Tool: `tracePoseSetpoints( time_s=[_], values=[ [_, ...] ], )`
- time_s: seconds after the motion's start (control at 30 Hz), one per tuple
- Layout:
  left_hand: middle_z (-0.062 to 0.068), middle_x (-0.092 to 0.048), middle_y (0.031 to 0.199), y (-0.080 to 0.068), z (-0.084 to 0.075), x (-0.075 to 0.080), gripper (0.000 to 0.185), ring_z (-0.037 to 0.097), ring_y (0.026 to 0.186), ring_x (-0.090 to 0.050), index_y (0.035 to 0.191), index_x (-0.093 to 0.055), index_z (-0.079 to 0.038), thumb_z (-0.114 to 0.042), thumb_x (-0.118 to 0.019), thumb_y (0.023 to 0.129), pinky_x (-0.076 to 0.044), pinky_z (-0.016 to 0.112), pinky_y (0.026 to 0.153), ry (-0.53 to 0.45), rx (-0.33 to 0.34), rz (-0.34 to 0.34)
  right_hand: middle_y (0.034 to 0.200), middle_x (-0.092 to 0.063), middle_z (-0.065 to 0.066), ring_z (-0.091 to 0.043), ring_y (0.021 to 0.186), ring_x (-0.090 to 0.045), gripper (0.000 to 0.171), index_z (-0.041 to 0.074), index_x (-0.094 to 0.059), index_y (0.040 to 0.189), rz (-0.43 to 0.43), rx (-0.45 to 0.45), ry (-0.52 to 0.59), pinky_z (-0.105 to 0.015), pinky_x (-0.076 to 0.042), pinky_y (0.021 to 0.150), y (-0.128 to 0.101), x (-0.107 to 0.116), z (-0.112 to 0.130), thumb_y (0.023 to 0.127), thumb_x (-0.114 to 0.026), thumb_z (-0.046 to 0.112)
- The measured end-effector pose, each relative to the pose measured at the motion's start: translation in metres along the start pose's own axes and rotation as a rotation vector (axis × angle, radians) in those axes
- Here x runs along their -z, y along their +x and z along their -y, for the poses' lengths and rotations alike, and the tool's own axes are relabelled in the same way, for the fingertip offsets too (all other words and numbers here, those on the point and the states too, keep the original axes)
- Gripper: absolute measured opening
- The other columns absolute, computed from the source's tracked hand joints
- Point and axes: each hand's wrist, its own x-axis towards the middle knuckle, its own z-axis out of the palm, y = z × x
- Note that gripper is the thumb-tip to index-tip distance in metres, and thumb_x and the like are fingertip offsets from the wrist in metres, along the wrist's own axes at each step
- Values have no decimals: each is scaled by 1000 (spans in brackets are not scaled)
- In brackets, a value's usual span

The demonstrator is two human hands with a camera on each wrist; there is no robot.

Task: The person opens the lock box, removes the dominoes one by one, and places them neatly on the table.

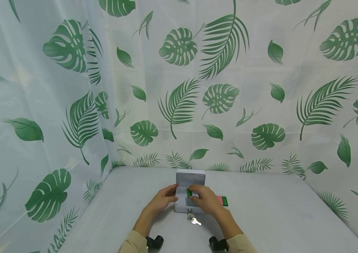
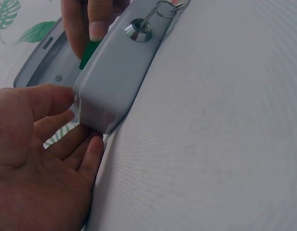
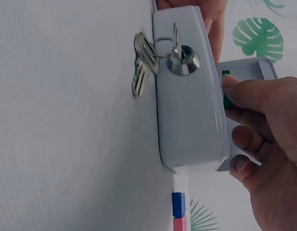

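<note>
A small grey lock box (image 1: 180, 205) stands on the table with its lid (image 1: 190, 178) raised. A key on a ring (image 3: 142, 62) sits in the front lock (image 2: 137, 30). My right hand (image 1: 198, 196) pinches a green block (image 1: 189, 193) over the box's open top; the green block (image 3: 227, 100) shows behind the front wall under my thumb. My left hand (image 1: 164, 199) rests with straight fingers (image 2: 66, 144) against the box's left corner (image 2: 93, 113).
Pink and green blocks (image 1: 222, 200) lie on the table just right of the box; a blue block (image 3: 178, 204) shows there too. Leaf-print curtains (image 1: 179, 105) close in the left, back and right sides. The grey tabletop (image 1: 277, 211) spreads around the box.
</note>
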Motion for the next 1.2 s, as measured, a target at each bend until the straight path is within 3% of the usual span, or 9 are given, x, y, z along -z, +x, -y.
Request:
tracePoseSetpoints(
  time_s=[0.23, 0.43, 0.67, 0.8, 1.0, 1.2],
  values=[
    [22, -50, 157, 0, -1, 0, 61, 45, 145, -47, 155, -47, -3, -8, -65, 97, -38, 63, 119, 6, 9, -12, 124, -75, -11, -33, 117, -70, 29, 2, -75, 119, -40, 16, -15, -53, -58, 97, -3, 6, -4, 90, -78, 7],
    [21, -50, 157, 0, -1, -1, 60, 43, 146, -47, 154, -48, -4, -8, -65, 97, -37, 62, 120, 20, 15, -16, 125, -75, -9, -30, 117, -70, 30, 5, -74, 122, -29, -37, -10, -51, -59, 97, -5, 12, -7, 91, -77, 8],
    [22, -49, 157, -1, -1, -1, 61, 43, 147, -46, 154, -47, -2, -7, -66, 97, -37, 61, 121, 4, 9, -14, 119, -76, -9, -22, 94, -68, 29, 5, -76, 117, -48, -59, 7, -35, -58, 76, -6, 20, -15, 88, -79, 4],
    [22, -50, 157, -1, 0, -2, 60, 44, 146, -46, 154, -47, -2, -7, -65, 97, -38, 61, 120, 14, -1, -10, 120, -76, -9, -16, 88, -63, 30, 5, -76, 118, -46, -89, -4, -29, -54, 72, -8, 25, -19, 89, -80, 5],
    [21, -49, 158, 0, 0, -2, 61, 43, 147, -46, 154, -47, -3, -9, -66, 97, -37, 61, 121, 27, 6, -9, 123, -76, -6, -14, 87, -62, 32, 9, -76, 120, -54, -163, -15, -31, -54, 73, -11, 29, -24, 88, -81, 6],
    [22, -49, 157, 0, -1, -2, 60, 43, 146, -46, 154, -48, -3, -9, -65, 97, -37, 61, 121, 40, -2, -14, 126, -75, -8, -22, 95, -66, 32, 9, -77, 120, -50, -210, 14, -37, -56, 79, -13, 34, -27, 88, -81, 6]
  ],
)
